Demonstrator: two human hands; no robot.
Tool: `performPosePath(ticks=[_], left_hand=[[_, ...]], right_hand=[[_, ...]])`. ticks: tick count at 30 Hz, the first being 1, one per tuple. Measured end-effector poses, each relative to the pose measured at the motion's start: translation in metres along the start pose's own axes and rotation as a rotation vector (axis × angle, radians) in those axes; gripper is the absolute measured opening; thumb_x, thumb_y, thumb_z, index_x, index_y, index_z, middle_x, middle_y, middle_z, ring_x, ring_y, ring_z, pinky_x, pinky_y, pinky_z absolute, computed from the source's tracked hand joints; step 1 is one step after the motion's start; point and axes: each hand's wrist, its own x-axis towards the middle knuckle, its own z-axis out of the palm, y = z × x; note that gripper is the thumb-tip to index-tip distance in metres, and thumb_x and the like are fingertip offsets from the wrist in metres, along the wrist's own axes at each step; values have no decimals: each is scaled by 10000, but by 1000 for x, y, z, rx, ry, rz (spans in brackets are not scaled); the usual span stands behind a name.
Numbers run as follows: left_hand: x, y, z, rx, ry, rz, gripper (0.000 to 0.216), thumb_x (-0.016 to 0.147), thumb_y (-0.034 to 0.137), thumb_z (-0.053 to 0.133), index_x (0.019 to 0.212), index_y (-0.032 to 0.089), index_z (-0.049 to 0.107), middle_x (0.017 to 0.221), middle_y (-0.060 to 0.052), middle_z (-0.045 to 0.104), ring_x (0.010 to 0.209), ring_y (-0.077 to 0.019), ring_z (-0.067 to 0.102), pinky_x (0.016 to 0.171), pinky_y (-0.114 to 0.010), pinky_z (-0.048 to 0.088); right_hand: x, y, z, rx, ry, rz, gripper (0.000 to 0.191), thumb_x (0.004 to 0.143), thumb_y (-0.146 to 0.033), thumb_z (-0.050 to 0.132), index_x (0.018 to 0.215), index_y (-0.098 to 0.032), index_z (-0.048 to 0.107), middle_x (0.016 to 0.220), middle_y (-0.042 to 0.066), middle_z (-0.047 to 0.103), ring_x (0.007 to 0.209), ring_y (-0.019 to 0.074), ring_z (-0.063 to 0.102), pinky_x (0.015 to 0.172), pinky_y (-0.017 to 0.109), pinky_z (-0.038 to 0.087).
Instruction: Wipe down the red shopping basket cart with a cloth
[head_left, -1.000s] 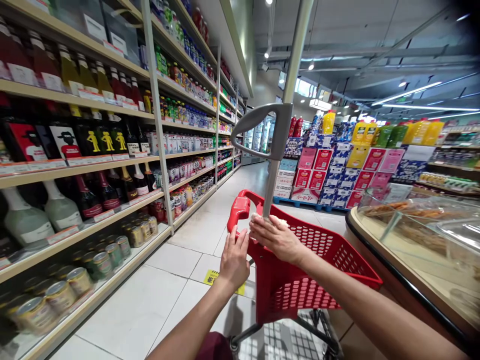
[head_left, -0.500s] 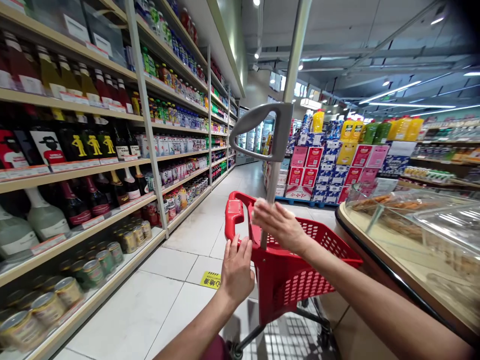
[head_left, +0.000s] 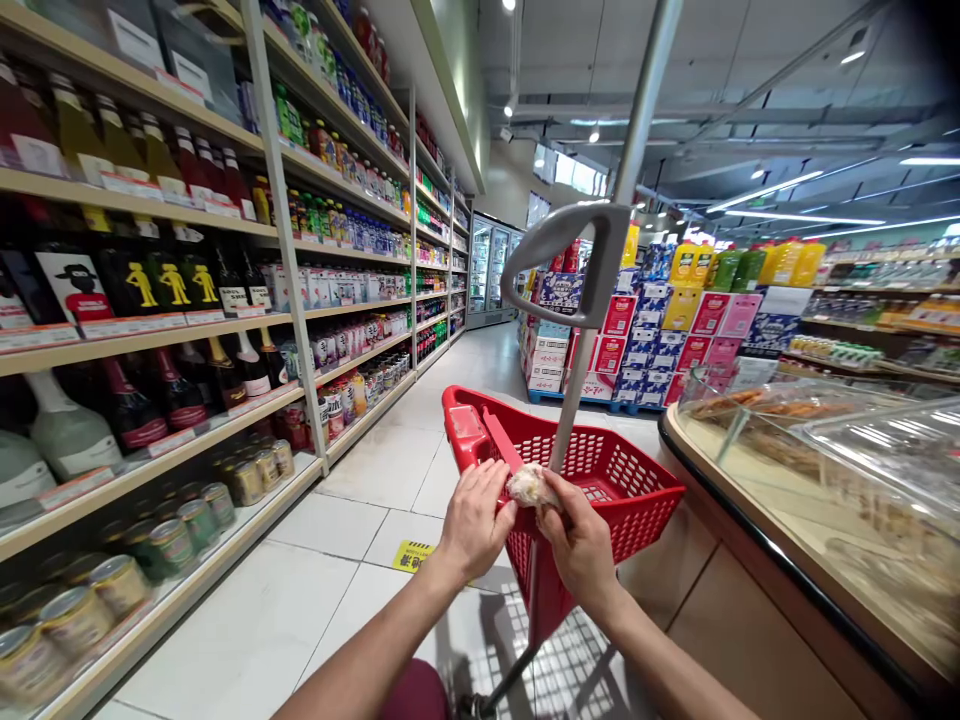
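A crumpled off-white wad [head_left: 529, 486] is sitting at the near edge of the red perforated plastic shopping cart [head_left: 487, 402], beside the grey metal pole [head_left: 575, 395]. The right hand [head_left: 577, 540] is no longer stretching flat by the pole but is pinching the wad; the left hand [head_left: 476, 515] is curling at that edge, so work is centring there.

You're in a store aisle: pale tile floor [head_left: 225, 610], yellow floor sticker [head_left: 412, 555] near. Tall cream shelving [head_left: 288, 245] down your left, near to far. Glass-door coolers [head_left: 487, 265] far ahead. Farther right, stacked cartons [head_left: 646, 325] on blue pallet [head_left: 628, 407]; near right, glass-sided counter [head_left: 757, 490]. Grey ceiling [head_left: 675, 60], strip lights [head_left: 765, 192] on, bright window [head_left: 574, 175] far.
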Motion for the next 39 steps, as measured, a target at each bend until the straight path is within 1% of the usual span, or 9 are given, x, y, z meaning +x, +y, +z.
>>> performPosePath(ticks=[6,11,15,21,26,29,34,37,39], left_hand=[[-5,42,8,-167,9,64,535,829,314,398,1325,168,262,1309,-125,430,1225,-238,358,1000,-463,309],[21,66,21,-176,-125,106,412,787,240,475,1192,194,416,1194,-93,497,1111,-215,456,940,-390,393],[43,52,22,-58,-142,129,286,745,122,452,1013,197,520,977,-48,571,933,-188,525,847,-345,440],[70,7,-1,120,87,-79,179,696,89,450,774,174,586,954,-69,571,942,-203,509,849,-357,412],[63,39,28,69,-98,198,151,755,274,485,802,183,597,788,-35,596,798,-180,534,777,-342,431],[61,33,26,62,-118,283,206,808,314,434,772,191,594,791,-34,605,800,-172,538,775,-334,431],[70,-10,-2,46,106,71,264,848,231,341,884,179,596,958,-46,615,955,-200,512,889,-371,391],[63,10,16,44,131,53,256,838,243,369,968,165,576,972,-57,614,957,-194,520,892,-361,403],[58,33,35,4,66,202,290,818,269,421,1060,156,536,1017,-62,605,976,-174,522,907,-326,406]], right_hand=[[3,-11,-19,150,92,459,270,741,-387,544,905,-182,607,992,83,651,890,214,614,785,352,505],[12,-5,-43,356,52,628,446,832,-471,343,867,-169,669,1038,100,644,964,230,596,818,375,492],[2,8,-50,138,51,517,435,830,-478,340,980,-193,633,1121,72,605,1048,224,545,896,389,437],[3,22,-56,-55,-71,566,540,850,-503,254,1294,-219,371,1072,66,631,987,233,581,823,402,457],[18,20,-47,-116,-53,457,546,862,-477,230,1336,-212,285,1017,60,650,904,235,612,768,402,466],[17,27,-49,-116,-34,432,547,862,-464,245,1340,-198,271,996,62,656,847,219,628,725,365,478],[15,34,-55,-181,-41,402,527,868,-445,239,1343,-219,273,990,58,657,848,232,622,714,376,469],[14,32,-50,-260,-31,368,524,867,-451,221,1333,-226,299,990,57,657,848,254,611,725,424,456],[13,33,-49,-268,-43,353,547,861,-467,226,1332,-199,302,961,67,665,841,255,609,731,429,453]])
